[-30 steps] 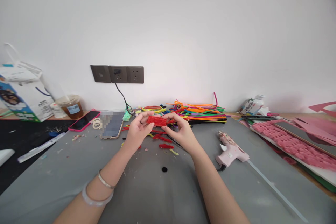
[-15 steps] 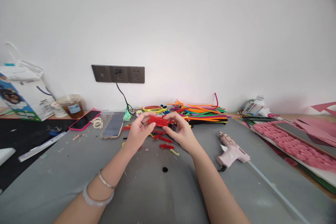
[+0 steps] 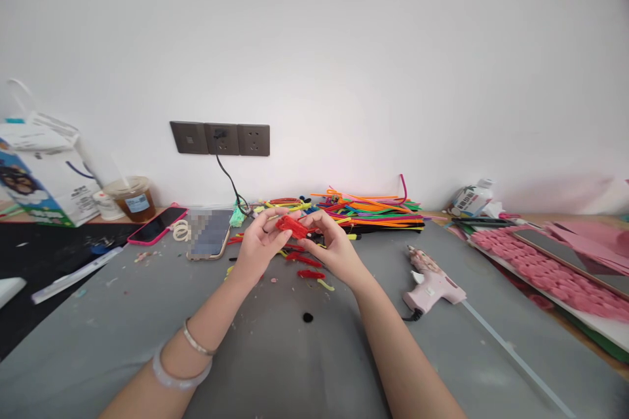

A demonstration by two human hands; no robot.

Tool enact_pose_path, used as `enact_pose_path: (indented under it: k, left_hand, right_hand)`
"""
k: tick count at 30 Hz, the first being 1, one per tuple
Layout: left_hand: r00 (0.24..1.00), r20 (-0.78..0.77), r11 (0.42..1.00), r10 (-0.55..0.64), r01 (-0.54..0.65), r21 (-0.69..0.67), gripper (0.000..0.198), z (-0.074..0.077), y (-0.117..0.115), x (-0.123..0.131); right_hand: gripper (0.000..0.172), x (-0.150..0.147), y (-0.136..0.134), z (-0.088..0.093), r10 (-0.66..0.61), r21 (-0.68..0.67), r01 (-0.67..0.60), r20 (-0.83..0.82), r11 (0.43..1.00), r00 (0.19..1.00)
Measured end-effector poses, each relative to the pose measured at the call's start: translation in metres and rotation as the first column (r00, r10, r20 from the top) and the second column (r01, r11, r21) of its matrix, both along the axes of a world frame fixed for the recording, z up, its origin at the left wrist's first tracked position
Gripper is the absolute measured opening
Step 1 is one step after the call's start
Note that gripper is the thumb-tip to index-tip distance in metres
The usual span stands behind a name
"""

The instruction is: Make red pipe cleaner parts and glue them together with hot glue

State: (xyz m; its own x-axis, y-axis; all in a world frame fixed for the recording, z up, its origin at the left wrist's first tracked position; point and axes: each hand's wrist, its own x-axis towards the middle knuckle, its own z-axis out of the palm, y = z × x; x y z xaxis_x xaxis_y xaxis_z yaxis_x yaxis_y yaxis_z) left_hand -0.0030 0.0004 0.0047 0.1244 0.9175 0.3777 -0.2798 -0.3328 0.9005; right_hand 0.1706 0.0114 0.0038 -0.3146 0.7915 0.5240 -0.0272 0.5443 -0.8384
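Head view: one red pipe-cleaner bundle (image 3: 293, 226) is held in the air above the grey mat (image 3: 275, 366), just in front of the pile of coloured pipe cleaners (image 3: 373, 208). Its long axis runs roughly left-right, with the right end dipping slightly. Left hand (image 3: 259, 247) pinches the left end and right hand (image 3: 335, 250) pinches the right end. Both are closed on it and neither is nearer; the bundle sits between the two sets of fingertips. Counts: two hands, one bundle, about three loose red pieces (image 3: 305, 261) on the mat just below, one glue gun (image 3: 432, 283) off right. Two phones sit left: pink-cased phone (image 3: 158, 225), gold-cased phone (image 3: 210, 234).
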Motion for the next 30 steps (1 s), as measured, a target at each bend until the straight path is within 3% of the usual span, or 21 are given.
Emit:
enact_pose_path:
  k: [10, 15, 21, 24, 30]
  left_hand:
    - [0.999, -0.033, 0.998, -0.021, 0.023, 0.062, 0.035, -0.0001, -0.0002, -0.0014]
    - [0.997, -0.036, 0.996, -0.061, 0.063, 0.067, 0.047, -0.0043, 0.0018, -0.0003]
    - [0.997, -0.072, 0.999, 0.04, -0.042, -0.035, 0.036, -0.0053, 0.0042, 0.0005]
    - [0.994, -0.074, 0.993, 0.082, -0.088, -0.073, 0.035, -0.0032, 0.0044, 0.0004]
    - [0.993, -0.059, 0.987, 0.104, -0.11, -0.114, 0.042, -0.0033, 0.0055, 0.0001]
  right_hand:
    - [0.014, -0.0011, 0.0002, 0.0, 0.023, -0.012, -0.023, -0.003, 1.0, 1.0]
    - [0.02, -0.0001, 0.0023, -0.0008, 0.069, -0.141, -0.081, -0.09, 0.987, 0.994]
    - [0.026, -0.0004, -0.0018, 0.0054, 0.14, -0.29, -0.179, -0.151, 0.94, 0.979]
    - [0.029, -0.0008, -0.0023, 0.0061, 0.112, -0.303, -0.147, -0.132, 0.942, 0.985]
    - [0.033, 0.0021, 0.0049, 0.0005, -0.072, -0.23, 0.042, -0.126, 0.972, 0.989]
